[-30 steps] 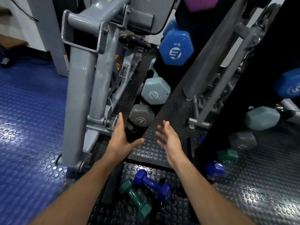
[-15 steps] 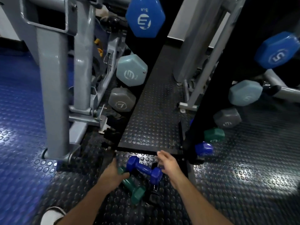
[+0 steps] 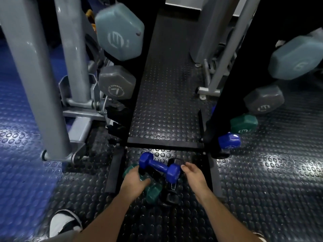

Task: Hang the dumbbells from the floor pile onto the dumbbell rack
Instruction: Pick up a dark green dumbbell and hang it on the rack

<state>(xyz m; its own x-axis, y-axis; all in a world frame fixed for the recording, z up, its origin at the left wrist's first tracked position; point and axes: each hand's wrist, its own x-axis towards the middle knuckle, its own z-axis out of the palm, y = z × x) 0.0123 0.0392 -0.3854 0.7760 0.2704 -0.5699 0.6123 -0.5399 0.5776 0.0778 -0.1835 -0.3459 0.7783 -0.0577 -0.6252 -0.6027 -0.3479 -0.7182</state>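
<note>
On the black studded floor lies a small pile: a blue dumbbell (image 3: 160, 165) across the top, a green dumbbell (image 3: 153, 191) under it, and a black dumbbell (image 3: 172, 195) to the right. My left hand (image 3: 134, 181) grips the green dumbbell at its handle. My right hand (image 3: 194, 175) rests, fingers relaxed, against the blue dumbbell's right head. The black dumbbell rack (image 3: 225, 95) stands just beyond. On its right side hang a teal (image 3: 297, 60), a grey (image 3: 264, 99), a green (image 3: 243, 124) and a blue dumbbell (image 3: 229, 141).
The rack's left side carries a teal dumbbell (image 3: 118, 32) and a grey one (image 3: 117, 84). A grey machine frame (image 3: 35, 84) stands close on the left. The rack's base bar (image 3: 164, 144) crosses just beyond the pile. My shoe (image 3: 63, 222) is at the lower left.
My head and both hands have dropped from in front of the rack to the floor pile. My left hand has closed on the green dumbbell; my right hand has reached the blue one.
</note>
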